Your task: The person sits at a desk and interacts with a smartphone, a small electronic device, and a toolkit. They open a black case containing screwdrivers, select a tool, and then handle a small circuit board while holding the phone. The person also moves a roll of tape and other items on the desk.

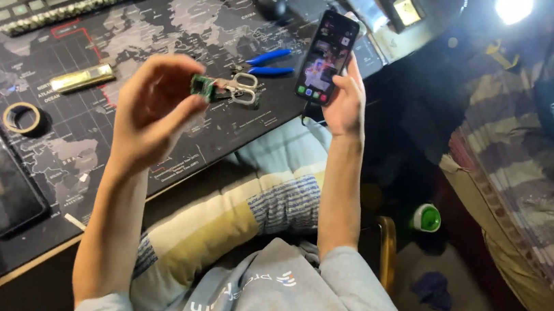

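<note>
While right hand (345, 104) grips a phone (327, 56), raised left hand (151, 111) pinches a green part (202, 87).

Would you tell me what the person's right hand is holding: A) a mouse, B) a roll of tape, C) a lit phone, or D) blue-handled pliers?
C: the right hand grips a lit phone; the pliers lie on the desk mat.

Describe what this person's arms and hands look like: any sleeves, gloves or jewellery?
Both arms are bare from the elbow down. The left hand and right hand wear no gloves, and no rings or watch show. Short light-grey fabric sleeves end near the elbows; they belong to a grey top with white printed lettering on the chest.
</note>
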